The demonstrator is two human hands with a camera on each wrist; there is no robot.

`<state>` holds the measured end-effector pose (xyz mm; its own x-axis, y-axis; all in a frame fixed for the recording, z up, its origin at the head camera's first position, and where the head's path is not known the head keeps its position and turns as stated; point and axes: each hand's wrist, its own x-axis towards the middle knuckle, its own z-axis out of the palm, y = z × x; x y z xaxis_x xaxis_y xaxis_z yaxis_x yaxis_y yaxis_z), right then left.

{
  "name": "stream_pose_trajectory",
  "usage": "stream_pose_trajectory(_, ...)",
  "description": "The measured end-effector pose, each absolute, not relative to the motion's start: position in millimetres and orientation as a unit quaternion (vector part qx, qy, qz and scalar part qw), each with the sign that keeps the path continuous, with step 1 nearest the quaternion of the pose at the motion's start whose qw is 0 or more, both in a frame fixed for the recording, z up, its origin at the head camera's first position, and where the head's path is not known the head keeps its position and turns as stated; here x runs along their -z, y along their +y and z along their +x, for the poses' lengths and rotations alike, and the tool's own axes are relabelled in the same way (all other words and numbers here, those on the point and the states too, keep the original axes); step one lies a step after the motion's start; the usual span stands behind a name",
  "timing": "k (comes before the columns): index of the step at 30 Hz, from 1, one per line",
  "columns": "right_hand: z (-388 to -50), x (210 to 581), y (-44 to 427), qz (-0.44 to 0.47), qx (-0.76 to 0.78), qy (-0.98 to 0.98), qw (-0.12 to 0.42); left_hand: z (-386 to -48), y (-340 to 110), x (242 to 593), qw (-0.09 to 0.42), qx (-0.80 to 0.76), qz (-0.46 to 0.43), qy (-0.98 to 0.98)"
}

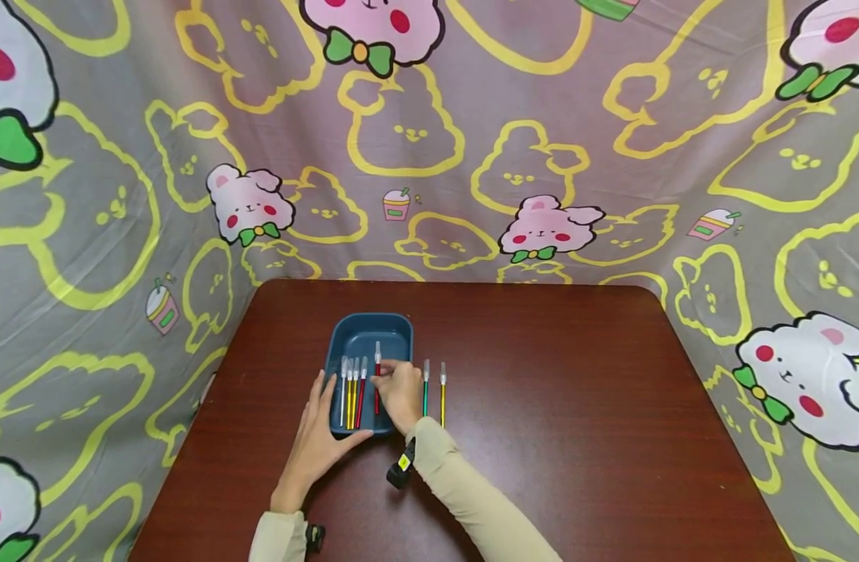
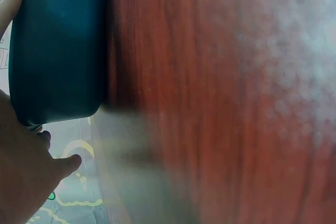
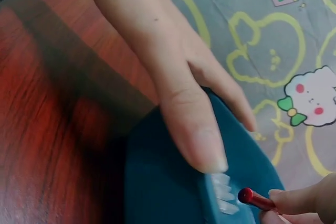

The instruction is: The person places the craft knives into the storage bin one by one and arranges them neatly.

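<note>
Right grip (image 1: 401,396) curled, apparently pinching red rod (image 1: 376,400)

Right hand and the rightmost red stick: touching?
Touching. The right wrist view shows the right hand pinching the red stick between its digits.

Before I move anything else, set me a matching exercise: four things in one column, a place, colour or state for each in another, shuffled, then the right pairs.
Column one:
1. Left hand
2. Right hand
3. Green capped tool
4. Tray

Column two:
A. Dark blue
B. On the table, right of the tray
C. Spread along the tray's left and near sides
D. Pinching a red capped tool

Pairs: 1-C, 2-D, 3-B, 4-A.
</note>
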<state>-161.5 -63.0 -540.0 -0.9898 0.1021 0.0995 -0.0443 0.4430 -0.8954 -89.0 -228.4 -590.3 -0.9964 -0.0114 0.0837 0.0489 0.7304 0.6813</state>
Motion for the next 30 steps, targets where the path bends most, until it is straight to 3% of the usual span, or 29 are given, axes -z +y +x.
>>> stream_pose_trajectory(12, -159, 556, -83, -0.028, -0.476, -0.875, 0.08, -88, -229, 591, 0.051, 0.37, -0.024, -0.927)
stream_pose_trajectory(30, -164, 575, -93, -0.004, -0.439, -0.897, 0.048, -89, -230, 592, 0.062, 0.366, -0.037, -0.928)
